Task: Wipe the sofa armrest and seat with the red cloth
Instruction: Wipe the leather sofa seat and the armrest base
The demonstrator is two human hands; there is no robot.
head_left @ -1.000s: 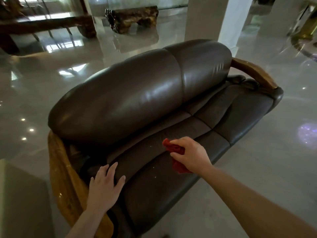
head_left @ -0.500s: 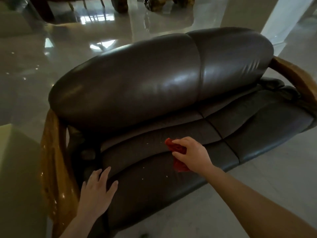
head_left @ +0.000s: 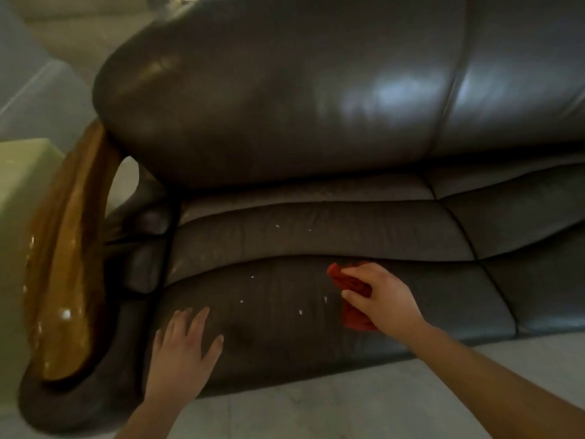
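Observation:
A dark brown leather sofa fills the view, its seat cushion (head_left: 269, 312) dotted with small white crumbs. The wooden armrest (head_left: 66, 264) curves down the sofa's left end and has pale specks on it. My right hand (head_left: 380, 299) grips the crumpled red cloth (head_left: 351, 289) and presses it on the seat near the middle seam. My left hand (head_left: 183, 346) lies flat on the seat's front left, fingers spread, holding nothing.
The padded backrest (head_left: 285, 99) bulges over the seat. A pale green block (head_left: 19, 191) stands just left of the armrest. Light glossy floor (head_left: 316, 410) runs along the sofa's front edge.
The camera has moved in closer and tilted down over the seat. Both hands stay on the cushion, the right one still on the red cloth.

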